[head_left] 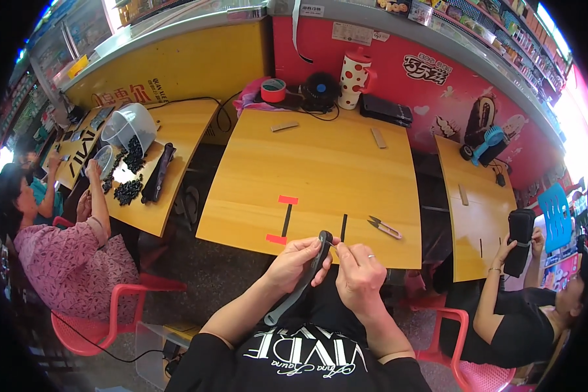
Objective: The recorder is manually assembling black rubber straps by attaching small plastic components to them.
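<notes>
A seated person works at the near edge of a yellow wooden table (333, 170), holding a long, dark grey curved strap (305, 277) over the lap. The left hand (298, 262) is closed around the strap's upper part, fingers wrapped over it, while the strap's lower end slants down toward the left forearm. The right hand (357, 269) is pinched shut at the strap's top end, thumb and forefinger meeting there; whatever small thing it may grip is too small to tell. On the table just ahead lie small thread snips (385, 227), a short black strip (343, 227), and a longer black strip (286, 220) marked off by two red tape pieces (287, 200). Farther back stand a red tape roll (273, 90) and a spotted jug (355, 78). To the left, another person sorts black pieces (128, 189) on a neighbouring table (176, 130).
</notes>
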A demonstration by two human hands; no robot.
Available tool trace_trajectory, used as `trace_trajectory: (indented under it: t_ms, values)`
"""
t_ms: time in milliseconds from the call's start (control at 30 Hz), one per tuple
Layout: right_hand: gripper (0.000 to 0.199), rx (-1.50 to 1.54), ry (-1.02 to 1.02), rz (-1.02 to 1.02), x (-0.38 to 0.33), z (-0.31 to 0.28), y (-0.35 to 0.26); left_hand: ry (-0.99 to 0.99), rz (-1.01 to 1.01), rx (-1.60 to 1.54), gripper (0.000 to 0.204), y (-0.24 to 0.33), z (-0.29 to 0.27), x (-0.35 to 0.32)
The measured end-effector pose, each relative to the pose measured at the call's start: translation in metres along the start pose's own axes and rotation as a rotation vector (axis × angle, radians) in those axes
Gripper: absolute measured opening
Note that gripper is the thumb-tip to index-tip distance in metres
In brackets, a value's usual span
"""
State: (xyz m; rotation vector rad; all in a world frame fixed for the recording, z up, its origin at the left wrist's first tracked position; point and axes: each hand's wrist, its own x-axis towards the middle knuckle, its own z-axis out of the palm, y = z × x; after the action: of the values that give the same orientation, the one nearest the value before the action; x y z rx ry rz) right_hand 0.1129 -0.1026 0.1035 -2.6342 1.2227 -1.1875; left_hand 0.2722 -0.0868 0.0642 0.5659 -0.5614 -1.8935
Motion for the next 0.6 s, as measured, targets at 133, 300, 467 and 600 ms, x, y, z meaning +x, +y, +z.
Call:
trace_trajectory:
  t_ms: [133, 300, 467, 600]
  values:
    - [0.030, -0.026, -0.020, -0.006, 0.002, -0.003, -0.002, 0.016, -0.004, 0.021, 0.041, 0.001, 0.001, -0.001]
    - [0.032, -0.113, -0.022, -0.117, -0.002, 0.000, 0.006, -0.002, 0.018, 0.103, 0.035, 0.000, 0.000, -0.001]
    - [0.023, -0.265, -0.078, -0.251, 0.003, -0.007, 0.006, 0.069, 0.080, 0.331, 0.027, -0.003, -0.004, -0.002]
    - [0.021, -0.374, -0.118, -0.336, 0.004, -0.009, 0.005, 0.110, 0.125, 0.479, 0.020, -0.002, -0.004, -0.002]
